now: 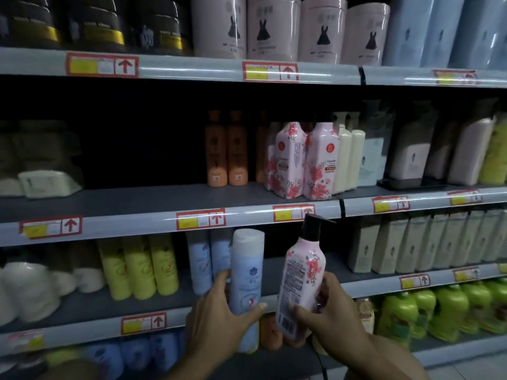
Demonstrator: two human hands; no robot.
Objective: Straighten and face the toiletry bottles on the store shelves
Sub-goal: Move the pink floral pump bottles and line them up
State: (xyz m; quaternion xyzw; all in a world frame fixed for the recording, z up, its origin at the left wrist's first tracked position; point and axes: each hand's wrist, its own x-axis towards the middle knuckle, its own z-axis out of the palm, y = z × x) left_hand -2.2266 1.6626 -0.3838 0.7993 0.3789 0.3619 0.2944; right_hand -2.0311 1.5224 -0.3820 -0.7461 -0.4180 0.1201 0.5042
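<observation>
While both hands are working in front of the lower shelves, the left hand point(219, 305) is wrapping its fingers and thumb round the lower body of a pale blue bottle point(246, 281) with a white cap, holding it upright in front of the price rail of the third shelf point(82, 329), just ahead of two matching blue bottles point(208, 261) standing near that shelf's front edge. The right hand point(326, 311) is gripping a pink floral pump bottle point(300, 281) low on its body, tilting it slightly to the right, with the printed back label facing out rather than the front.

Both bottles are looking like smooth, glossy plastic, stiff enough to take a firm squeeze, and probably fairly heavy if full. That shine is suggesting a slippery surface, so holding round the widest part of the body, as both hands are doing, seems safer than pinching the neck. The black pump head point(312, 223) is sticking out sideways and could snag the shelf rail, so I would not be lifting by it.

Two matching pink floral bottles point(304, 160) are standing at the front edge of the second shelf point(137, 207), which is likely where the held one belongs, turned label forward.
</observation>
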